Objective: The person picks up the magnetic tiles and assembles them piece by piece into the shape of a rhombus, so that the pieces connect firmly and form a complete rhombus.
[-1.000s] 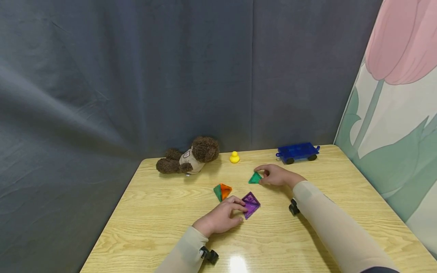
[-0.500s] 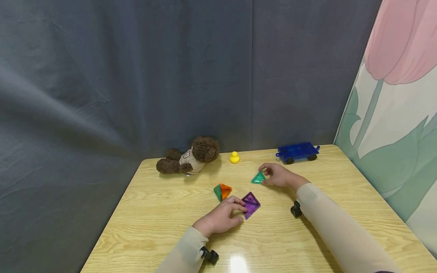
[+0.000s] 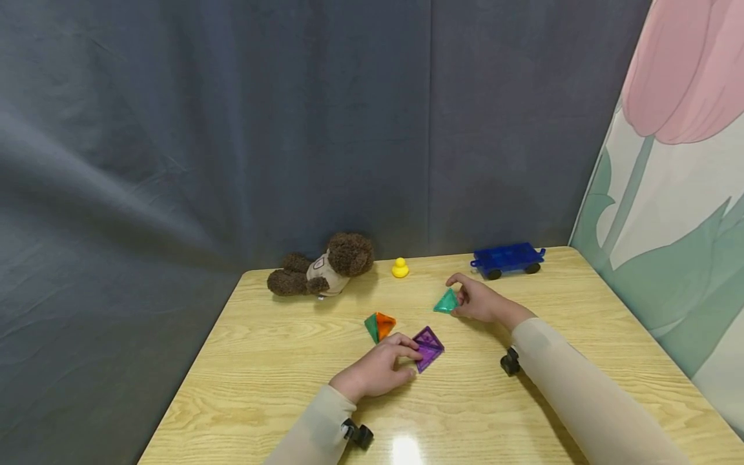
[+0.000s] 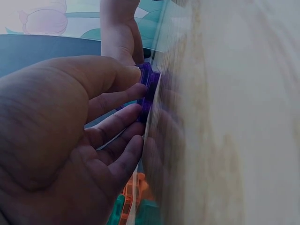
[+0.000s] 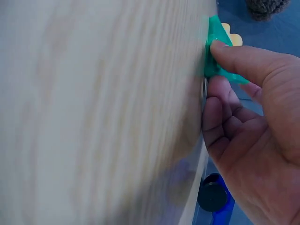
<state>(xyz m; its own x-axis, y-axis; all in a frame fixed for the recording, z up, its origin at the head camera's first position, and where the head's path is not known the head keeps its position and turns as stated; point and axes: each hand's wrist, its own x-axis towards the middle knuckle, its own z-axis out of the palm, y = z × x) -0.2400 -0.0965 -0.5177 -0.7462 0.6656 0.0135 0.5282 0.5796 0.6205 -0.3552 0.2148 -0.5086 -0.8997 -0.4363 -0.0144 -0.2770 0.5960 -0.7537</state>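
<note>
Two hands (image 3: 379,368) (image 3: 480,302), green piece (image 3: 445,301) in right

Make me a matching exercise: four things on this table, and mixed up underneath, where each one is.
1. green translucent triangular piece
2. purple translucent diamond-shaped piece
3. small yellow toy duck
4. blue translucent wheeled cart

A. touched by the left hand
B. back right on the table
C. held by the right hand
D. between the brown plush bear and the cart

Pairs: 1-C, 2-A, 3-D, 4-B
</note>
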